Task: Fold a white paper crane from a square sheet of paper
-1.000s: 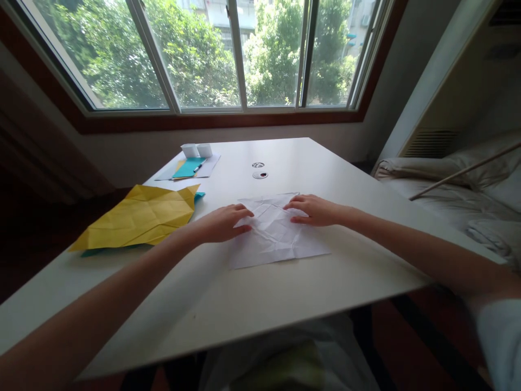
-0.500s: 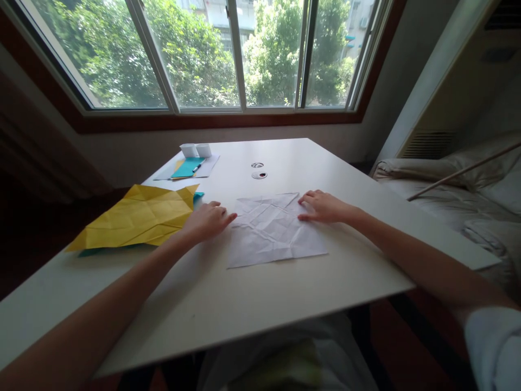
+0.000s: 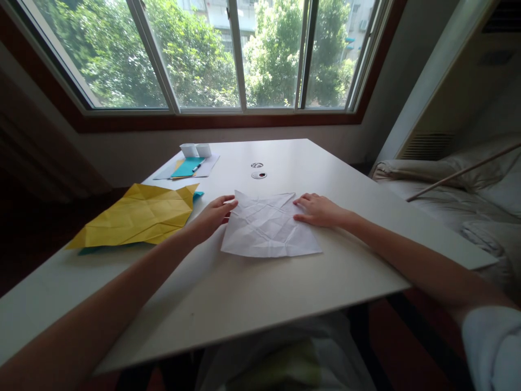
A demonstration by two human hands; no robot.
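Observation:
A creased white paper sheet (image 3: pixel 266 228) lies on the white table (image 3: pixel 252 293) in front of me. My left hand (image 3: pixel 211 214) pinches its far left corner and lifts that side off the table. My right hand (image 3: pixel 319 210) lies flat on the sheet's right edge, fingers spread, pressing it down. The sheet's left part is raised and tilted; the right part stays flat.
A creased yellow paper (image 3: pixel 140 220) over a teal sheet lies to the left. At the back left are a teal card with a pen (image 3: pixel 188 167) on white paper and two small white boxes (image 3: pixel 196 150). Two round grommets (image 3: pixel 259 175) sit mid-table. A bed (image 3: pixel 456 190) is on the right.
My left hand went off the sheet to the left, then came back to its far left corner and lifted that side. My right hand slid to the right edge and stayed there.

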